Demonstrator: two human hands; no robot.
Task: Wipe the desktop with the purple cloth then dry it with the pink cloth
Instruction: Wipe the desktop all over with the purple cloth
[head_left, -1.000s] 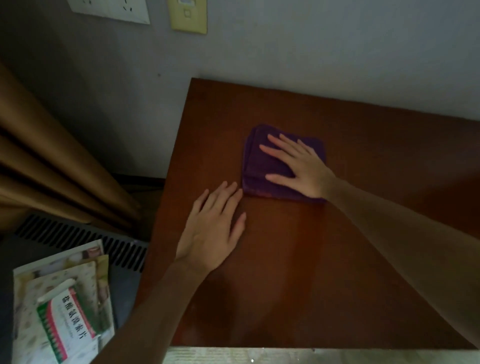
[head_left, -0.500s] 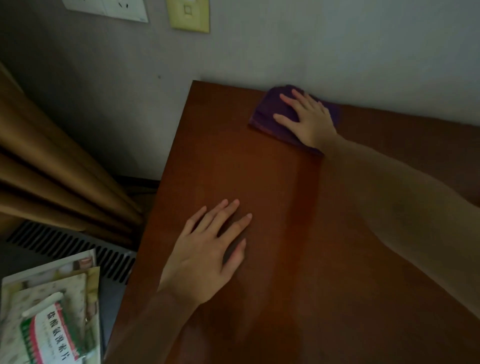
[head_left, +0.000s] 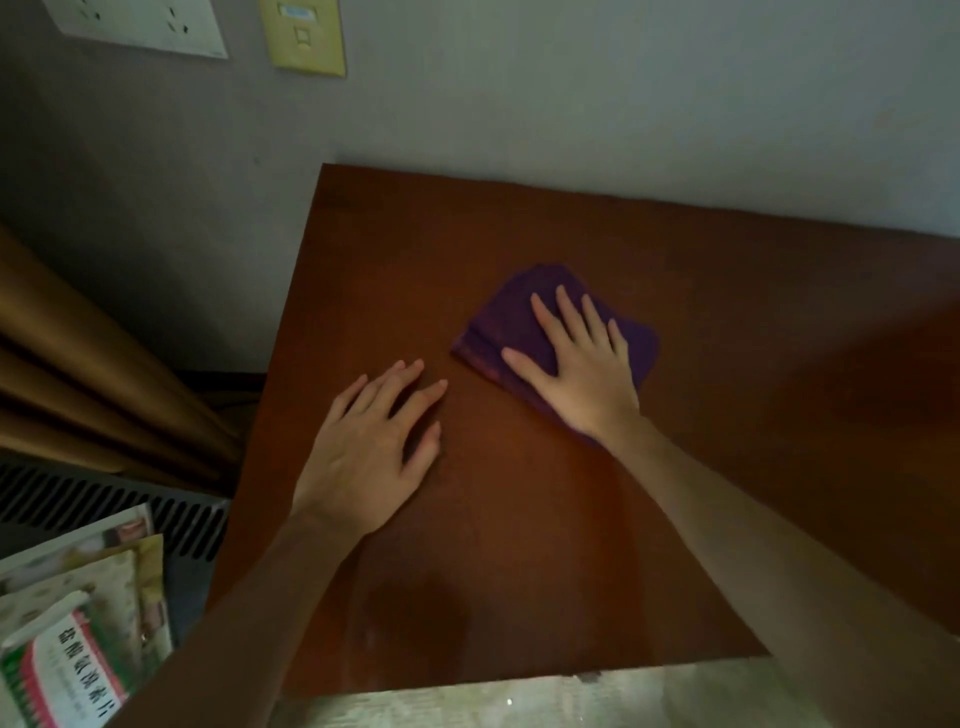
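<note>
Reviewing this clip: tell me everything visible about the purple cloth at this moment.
The purple cloth is a dark violet, soft-looking fabric pad folded into a rough square, with layered edges showing along its near-left side. It lies flat on the reddish-brown wooden desktop, turned diagonally, about mid-depth and apart from the wall. The right hand presses on it palm down with straight, spread fingers, covering much of its top. The left hand rests flat on the wood nearby, not touching it.

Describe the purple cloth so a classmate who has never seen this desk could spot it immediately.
Find the brown desktop against the grey wall. Near its middle, the right hand presses flat on a folded purple cloth. It is the only fabric on the wood.
</note>
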